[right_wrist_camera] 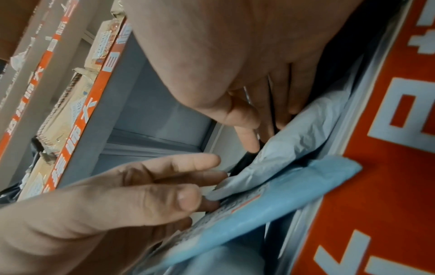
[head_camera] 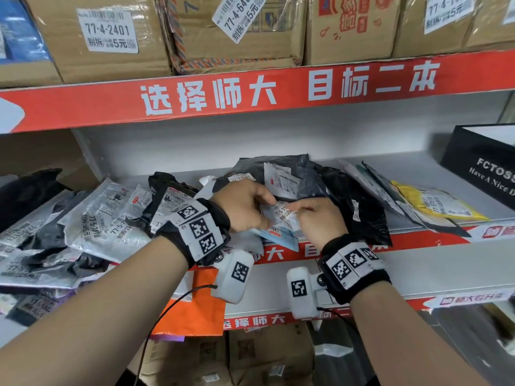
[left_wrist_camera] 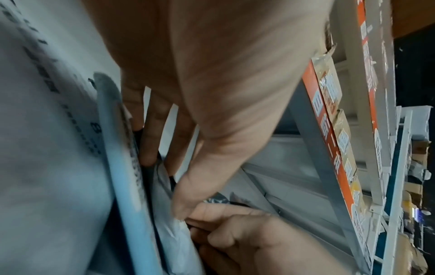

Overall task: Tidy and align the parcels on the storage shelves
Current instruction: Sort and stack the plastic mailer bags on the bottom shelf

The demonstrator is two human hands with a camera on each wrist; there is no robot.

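**Small white parcel held between both hands at the shelf lip**

Nearest to us, our left hand [head_camera: 245, 207] and right hand [head_camera: 317, 221] meet over the front edge of the middle shelf [head_camera: 434, 238], each with fingers curled in and pinching one small white parcel [head_camera: 281, 215]. The left hand has its left end, the right hand its right end, so the parcel's long axis runs roughly side to side between them, parallel to the shelf lip. Neither hand is nearer than the other; both are already on it.

Just under it lies a light blue parcel [head_camera: 281, 238], touching the white one and poking out over the red strip. From the right wrist the white one [right_wrist_camera: 294, 145] sits on top of the blue one [right_wrist_camera: 270, 204].

Beyond the hands a dark grey mailer [head_camera: 303, 174] lies flat on the shelf, directly behind the held parcel. To our left a heap of silver and black bags [head_camera: 92, 218] slumps untidily; to the right a yellow parcel [head_camera: 443, 204] lies well apart.

We judge the coming move is a short push straight back, keeping that long axis square to the lip.
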